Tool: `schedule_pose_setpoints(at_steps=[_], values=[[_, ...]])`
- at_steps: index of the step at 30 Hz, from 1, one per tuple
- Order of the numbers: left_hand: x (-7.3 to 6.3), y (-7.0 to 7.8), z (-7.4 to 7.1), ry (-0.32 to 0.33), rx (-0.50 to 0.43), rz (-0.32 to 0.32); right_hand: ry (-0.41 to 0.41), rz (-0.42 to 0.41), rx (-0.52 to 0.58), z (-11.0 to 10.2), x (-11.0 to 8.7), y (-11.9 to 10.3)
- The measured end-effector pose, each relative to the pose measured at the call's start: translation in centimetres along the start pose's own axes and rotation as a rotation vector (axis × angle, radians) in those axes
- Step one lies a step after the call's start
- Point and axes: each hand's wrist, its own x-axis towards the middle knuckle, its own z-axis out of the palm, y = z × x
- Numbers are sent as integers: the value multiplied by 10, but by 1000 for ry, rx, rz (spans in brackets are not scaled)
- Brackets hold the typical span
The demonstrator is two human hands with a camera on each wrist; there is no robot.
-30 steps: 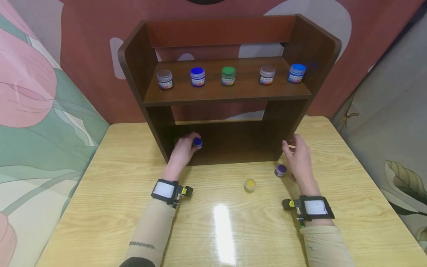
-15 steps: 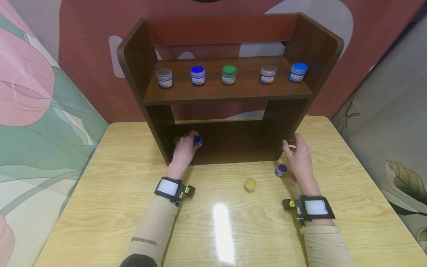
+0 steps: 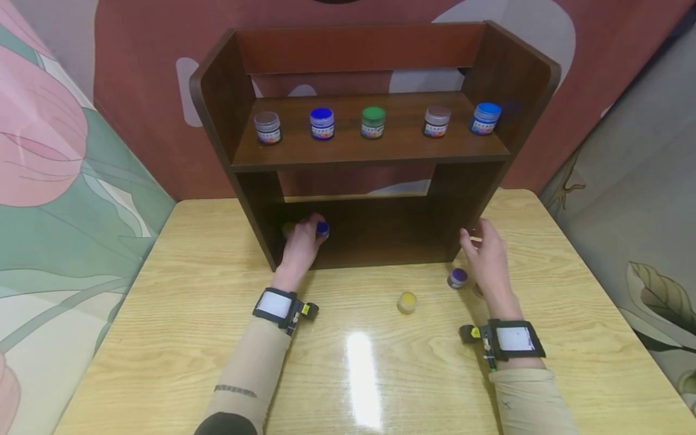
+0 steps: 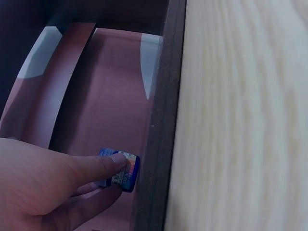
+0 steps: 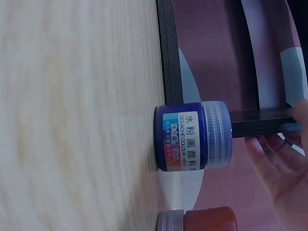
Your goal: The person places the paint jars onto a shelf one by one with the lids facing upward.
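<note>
My left hand (image 3: 300, 244) pinches a small blue paint jar (image 3: 322, 229) between thumb and fingers, on the lower board of the dark brown shelf unit (image 3: 375, 238). In the left wrist view the thumb lies across the label of the blue jar (image 4: 126, 171). A yellowish jar (image 3: 287, 229) shows partly behind this hand. At the unit's right side panel, my right hand (image 3: 487, 257) has its thumb on the inner face and fingers on the outer face, holding the panel's edge. A purple paint jar (image 5: 180, 137) stands on the table close by.
On the upper board stand several paint jars in a row, among them a green jar (image 3: 373, 123) and a light blue jar (image 3: 485, 119). A yellow jar (image 3: 406, 302) stands on the table (image 3: 424, 374). An orange-brown jar (image 5: 211, 220) is mostly hidden by my right wrist.
The left hand has shifted slightly to the right and deeper, still pinching the blue jar. More of the yellowish jar behind it shows. The right hand has stayed put.
</note>
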Motion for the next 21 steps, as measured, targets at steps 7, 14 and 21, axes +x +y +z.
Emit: schedule_pose_setpoints(at_steps=[7,14,21], values=[[0,0,4,7,12,-2,4,-6,2,0,0,0],[-2,-1,6,18,6,-5,-2,1,1,-1,-1,0],[-2,-2,7,26,23,5,-5,6,-5,-1,0,-1]])
